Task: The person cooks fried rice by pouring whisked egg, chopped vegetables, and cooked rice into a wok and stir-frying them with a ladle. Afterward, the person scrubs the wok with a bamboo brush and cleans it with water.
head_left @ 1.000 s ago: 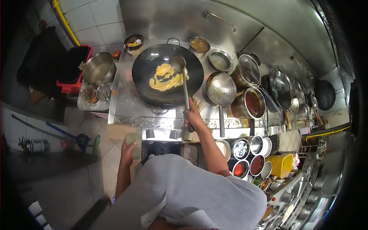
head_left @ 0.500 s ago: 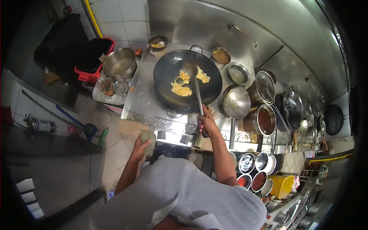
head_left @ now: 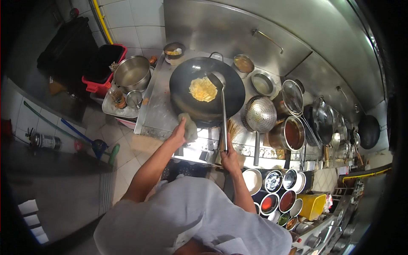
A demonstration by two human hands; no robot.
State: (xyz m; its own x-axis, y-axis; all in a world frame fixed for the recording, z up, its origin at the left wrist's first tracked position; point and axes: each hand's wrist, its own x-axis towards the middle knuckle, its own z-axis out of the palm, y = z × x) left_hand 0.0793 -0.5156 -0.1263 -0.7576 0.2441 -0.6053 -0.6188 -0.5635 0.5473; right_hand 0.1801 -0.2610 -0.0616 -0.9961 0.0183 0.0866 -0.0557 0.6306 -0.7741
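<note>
A dark wok (head_left: 182,95) sits on the steel stove, with cooked egg (head_left: 203,89) gathered in one round yellow patch inside. My right hand (head_left: 230,160) is closed round the handle of a long ladle (head_left: 224,110); the bowl of it rests in the wok at the egg's upper right edge. A folded greyish-green cloth (head_left: 189,128) is in my left hand (head_left: 179,133), fingers closed on it. This cloth is at the wok's near rim; whether it grips the rim is hidden.
Right of the wok are a perforated strainer (head_left: 261,112), a pot of brown sauce (head_left: 293,132) and a bamboo brush (head_left: 233,129). Several sauce containers (head_left: 273,181) stand at lower right. A large steel pot (head_left: 132,73) stands on the left; a small bowl (head_left: 174,50) is behind.
My left hand has moved up and right with the cloth to the wok's near rim. My right hand has drawn the ladle back and right. The scattered egg now lies in one round patch.
</note>
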